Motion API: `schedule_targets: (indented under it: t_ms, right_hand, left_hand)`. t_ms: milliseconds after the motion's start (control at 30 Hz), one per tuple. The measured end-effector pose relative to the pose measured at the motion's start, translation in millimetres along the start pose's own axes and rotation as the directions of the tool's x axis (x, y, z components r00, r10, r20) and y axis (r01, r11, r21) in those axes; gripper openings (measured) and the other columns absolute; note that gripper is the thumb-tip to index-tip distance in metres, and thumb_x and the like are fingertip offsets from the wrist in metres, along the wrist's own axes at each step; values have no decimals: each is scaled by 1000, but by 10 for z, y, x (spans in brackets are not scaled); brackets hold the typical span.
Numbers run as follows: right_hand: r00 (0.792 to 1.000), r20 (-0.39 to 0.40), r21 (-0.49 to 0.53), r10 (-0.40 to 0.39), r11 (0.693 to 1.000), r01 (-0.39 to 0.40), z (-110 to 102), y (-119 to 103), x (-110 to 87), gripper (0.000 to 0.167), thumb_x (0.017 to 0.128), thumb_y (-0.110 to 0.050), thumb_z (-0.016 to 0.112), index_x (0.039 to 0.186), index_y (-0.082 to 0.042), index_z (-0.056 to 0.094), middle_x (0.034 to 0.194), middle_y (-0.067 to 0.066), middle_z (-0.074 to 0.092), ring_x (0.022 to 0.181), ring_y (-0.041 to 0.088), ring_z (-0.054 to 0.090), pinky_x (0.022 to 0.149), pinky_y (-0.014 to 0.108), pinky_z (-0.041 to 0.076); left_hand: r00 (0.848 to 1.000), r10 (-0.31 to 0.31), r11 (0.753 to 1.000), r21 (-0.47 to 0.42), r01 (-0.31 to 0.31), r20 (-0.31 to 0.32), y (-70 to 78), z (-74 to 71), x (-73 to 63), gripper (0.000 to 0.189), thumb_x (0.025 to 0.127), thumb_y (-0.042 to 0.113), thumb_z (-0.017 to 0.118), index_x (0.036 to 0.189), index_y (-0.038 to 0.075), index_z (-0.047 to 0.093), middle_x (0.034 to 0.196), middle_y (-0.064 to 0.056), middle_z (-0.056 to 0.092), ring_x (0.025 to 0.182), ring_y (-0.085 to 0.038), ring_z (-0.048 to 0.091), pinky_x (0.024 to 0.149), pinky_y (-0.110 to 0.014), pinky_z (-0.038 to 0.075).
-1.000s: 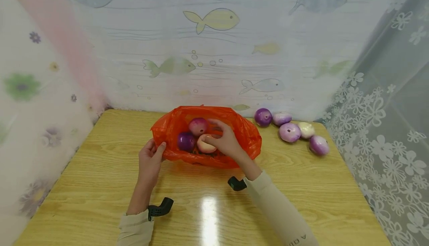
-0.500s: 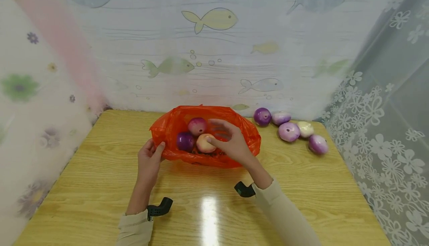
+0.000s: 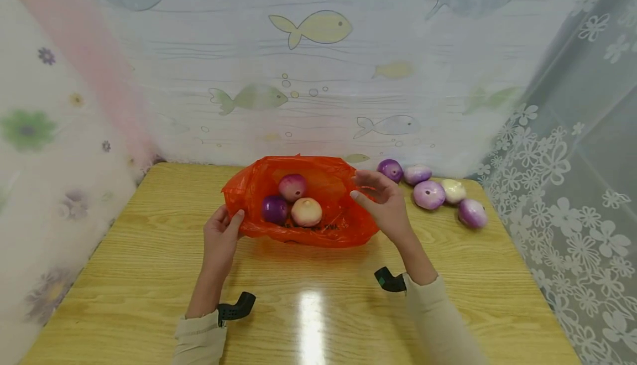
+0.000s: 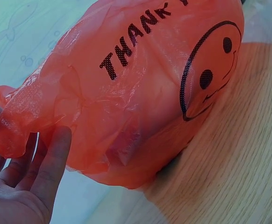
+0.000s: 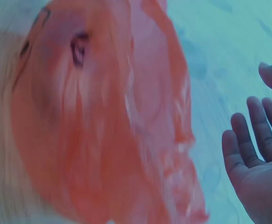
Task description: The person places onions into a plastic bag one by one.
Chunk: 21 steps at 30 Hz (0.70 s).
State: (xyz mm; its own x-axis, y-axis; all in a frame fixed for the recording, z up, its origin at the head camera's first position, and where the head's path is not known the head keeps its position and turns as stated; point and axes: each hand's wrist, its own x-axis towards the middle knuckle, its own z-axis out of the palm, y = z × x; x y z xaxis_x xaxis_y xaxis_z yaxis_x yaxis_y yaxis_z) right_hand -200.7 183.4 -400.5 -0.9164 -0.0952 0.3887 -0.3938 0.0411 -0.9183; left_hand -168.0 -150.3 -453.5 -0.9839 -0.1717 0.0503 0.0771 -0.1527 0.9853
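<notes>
A red plastic bag (image 3: 333,238) lies on the table with its mouth spread wide. Inside it sit a pale peach-coloured onion (image 3: 306,212), a dark purple onion (image 3: 275,209) and a pinkish-purple onion (image 3: 292,187). My left hand (image 3: 222,236) pinches the bag's left rim between thumb and fingers; the left wrist view shows "THANK" and a smiley face printed on the bag's side (image 4: 140,79). Above the bag's right edge, my right hand (image 3: 385,206) holds nothing, thumb and fingers spread apart. In the right wrist view that hand (image 5: 262,158) is beside the bag.
Several onions lie at the back right: a dark purple one (image 3: 390,170), light purple ones (image 3: 429,195), a whitish one (image 3: 453,191) and one nearest the right edge (image 3: 472,214). A fish-patterned curtain (image 3: 318,77) hangs behind the wooden table (image 3: 149,254).
My right hand has let go of the pale onion in the bag and moved right to the bag's right edge. The left hand keeps its grip on the rim.
</notes>
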Motion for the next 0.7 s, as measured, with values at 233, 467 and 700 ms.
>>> schedule_targets:
  t_ms: [233, 467, 700]
  right_hand:
    - [985, -166, 22, 34, 999, -31, -388, 193, -110, 38, 91, 4, 71, 126, 10, 61, 114, 14, 71, 107, 22, 68, 92, 23, 57]
    - [937, -329, 98, 122, 991, -95, -763, 449, -312, 28, 92, 10, 67, 119, 9, 64, 102, -2, 73, 98, 10, 69, 88, 19, 57]
    - [841, -521, 121, 147, 988, -98, -1175, 565, -491, 19, 91, 12, 67, 109, 8, 69, 90, -2, 72, 87, 7, 67, 79, 14, 55]
  left_hand:
    - [1000, 0, 1000, 11, 0, 2, -5, -9, 3, 38, 106, 16, 55, 142, 4, 53, 115, 6, 68, 101, -9, 69, 83, -22, 60]
    - [1000, -3, 1000, 22, 3, 4, -4, -15, 4, 38, 106, 17, 55, 142, 4, 53, 115, 6, 68, 100, -8, 69, 83, -23, 60]
    - [1000, -9, 1000, 26, 9, -1, -3, -16, 7, 39, 106, 17, 55, 143, 4, 52, 115, 7, 68, 101, -8, 69, 83, -23, 60]
